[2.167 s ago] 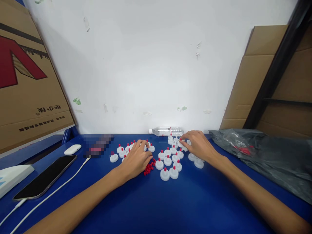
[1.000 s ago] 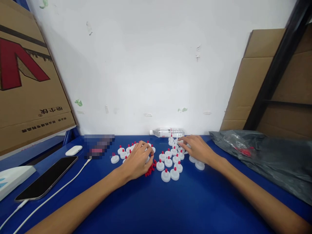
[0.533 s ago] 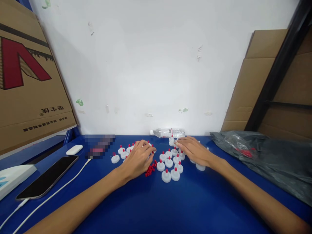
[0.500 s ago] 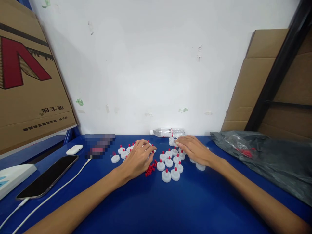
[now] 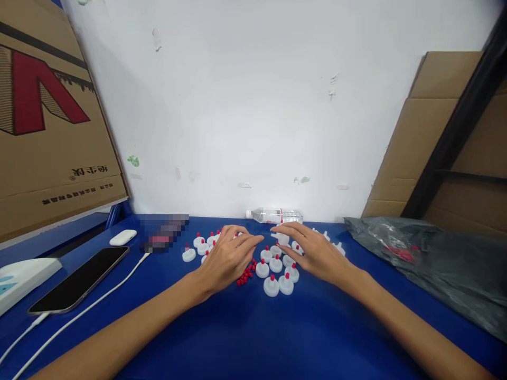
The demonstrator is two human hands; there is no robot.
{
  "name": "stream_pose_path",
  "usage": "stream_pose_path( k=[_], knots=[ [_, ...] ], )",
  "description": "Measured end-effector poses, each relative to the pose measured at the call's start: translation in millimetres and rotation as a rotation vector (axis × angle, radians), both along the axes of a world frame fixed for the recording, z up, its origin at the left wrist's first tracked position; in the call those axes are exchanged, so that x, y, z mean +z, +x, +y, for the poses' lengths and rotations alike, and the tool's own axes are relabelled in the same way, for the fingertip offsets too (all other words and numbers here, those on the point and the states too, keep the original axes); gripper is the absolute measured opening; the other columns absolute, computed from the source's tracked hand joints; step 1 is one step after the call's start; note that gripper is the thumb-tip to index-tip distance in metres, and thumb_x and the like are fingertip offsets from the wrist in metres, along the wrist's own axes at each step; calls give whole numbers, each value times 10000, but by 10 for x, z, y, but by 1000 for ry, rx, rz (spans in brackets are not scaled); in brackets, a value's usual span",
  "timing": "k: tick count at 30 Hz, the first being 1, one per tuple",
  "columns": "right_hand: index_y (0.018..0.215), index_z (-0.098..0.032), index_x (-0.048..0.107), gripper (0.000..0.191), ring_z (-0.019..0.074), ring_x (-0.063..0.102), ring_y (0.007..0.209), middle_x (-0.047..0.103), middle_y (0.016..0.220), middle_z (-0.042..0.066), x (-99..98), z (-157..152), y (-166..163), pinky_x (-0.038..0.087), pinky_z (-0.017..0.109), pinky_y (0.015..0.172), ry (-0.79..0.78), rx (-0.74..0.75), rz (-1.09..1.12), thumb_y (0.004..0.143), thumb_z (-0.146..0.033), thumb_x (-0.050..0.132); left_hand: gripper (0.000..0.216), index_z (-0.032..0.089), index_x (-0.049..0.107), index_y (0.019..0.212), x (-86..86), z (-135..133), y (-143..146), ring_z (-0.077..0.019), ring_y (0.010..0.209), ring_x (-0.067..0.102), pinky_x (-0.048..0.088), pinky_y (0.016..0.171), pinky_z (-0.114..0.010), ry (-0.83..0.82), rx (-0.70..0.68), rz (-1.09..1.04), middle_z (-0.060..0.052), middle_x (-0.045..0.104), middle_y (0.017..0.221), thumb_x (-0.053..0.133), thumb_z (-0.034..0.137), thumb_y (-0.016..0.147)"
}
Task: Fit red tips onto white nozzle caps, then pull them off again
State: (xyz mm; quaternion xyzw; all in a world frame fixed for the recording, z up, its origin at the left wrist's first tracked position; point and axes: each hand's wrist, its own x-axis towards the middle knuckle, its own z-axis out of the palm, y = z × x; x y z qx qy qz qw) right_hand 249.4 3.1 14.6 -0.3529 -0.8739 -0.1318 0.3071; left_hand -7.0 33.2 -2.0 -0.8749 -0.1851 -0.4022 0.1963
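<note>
My left hand (image 5: 226, 259) rests palm down over a spread of white caps with red tips (image 5: 271, 285) on the blue table (image 5: 253, 338). Its fingers are pressed together and point right; whatever they pinch is hidden. A small heap of loose red plugs (image 5: 245, 275) lies just right of that hand. My right hand (image 5: 315, 254) hovers over the right side of the spread, index finger and thumb closed round one white cap (image 5: 282, 239). The fingertips of both hands nearly meet above the caps.
A clear water bottle (image 5: 275, 215) lies against the white wall behind the caps. At the left are a dark phone (image 5: 79, 278) on a white cable (image 5: 89, 310), a white earbud case (image 5: 122, 237) and a leaning cardboard box (image 5: 47, 132). A black plastic bag (image 5: 428, 253) covers the right side.
My right hand has come left from the far caps with a white cap in its fingers. My left fingers have stretched right to meet it. The view has shifted slightly.
</note>
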Motion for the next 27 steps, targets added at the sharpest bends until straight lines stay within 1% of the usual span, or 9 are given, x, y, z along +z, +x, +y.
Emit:
stream_pose_path(
  k=[2,4,8,11,14,17,20,24,27],
  knots=[
    [1452,-304,399,470,239,641,1102,580,1300,88,-10,-16,-26,600,422,883,-15,10,9,998,-260,511,370,151,530,1318,-10,-13,12,-237,962,584,444,798,-394,10,5,1,-77,717,972,538,79,956],
    [1447,-304,401,469,229,652,1077,586,1279,85,-20,-32,-45,603,415,886,-19,33,18,995,-249,513,396,143,499,1358,-23,-21,20,-236,962,595,452,806,-398,15,11,8,-80,705,946,530,91,967],
    [1426,-290,431,440,216,646,1090,607,1255,82,-29,-65,-86,594,399,910,12,75,23,997,-251,516,398,151,497,1367,-61,-11,25,-215,958,623,463,847,-413,19,2,5,-95,693,991,523,88,975],
    [1438,-287,424,449,210,647,1090,615,1249,82,-26,-84,-113,594,380,903,39,82,30,1000,-267,521,442,165,454,1403,-97,4,26,-176,873,656,467,895,-426,-1,-39,-33,-70,722,989,533,85,976],
    [1451,-283,403,464,210,638,1111,614,1264,84,-22,-89,-129,582,386,929,51,87,36,1003,-265,521,497,173,404,1446,-122,0,24,-143,782,676,462,959,-436,-30,-85,-63,-43,752,965,547,88,978],
    [1459,-270,379,475,211,627,1126,621,1269,87,-18,-90,-138,572,393,944,44,109,34,1005,-262,519,517,182,397,1458,-124,-15,25,-137,776,691,462,985,-438,-43,-123,-79,-44,764,983,554,84,976],
    [1456,-258,376,469,207,638,1082,636,1235,86,-18,-96,-148,578,382,907,37,120,37,1008,-270,516,509,195,421,1448,-115,-20,28,-135,770,700,471,962,-428,-50,-172,-113,-38,771,982,540,54,974],
    [1461,-259,381,472,191,655,946,646,1126,74,-32,-111,-163,587,350,811,11,98,24,1008,-271,512,510,199,424,1452,-113,0,24,-135,801,714,470,940,-416,-54,-215,-152,-48,768,1032,531,45,978],
    [1464,-262,387,480,192,650,925,640,1086,67,-40,-113,-164,583,337,788,11,93,3,1002,-258,519,510,210,440,1441,-120,21,19,-130,817,718,467,940,-410,-50,-232,-164,-41,766,1050,543,40,971]
  ],
)
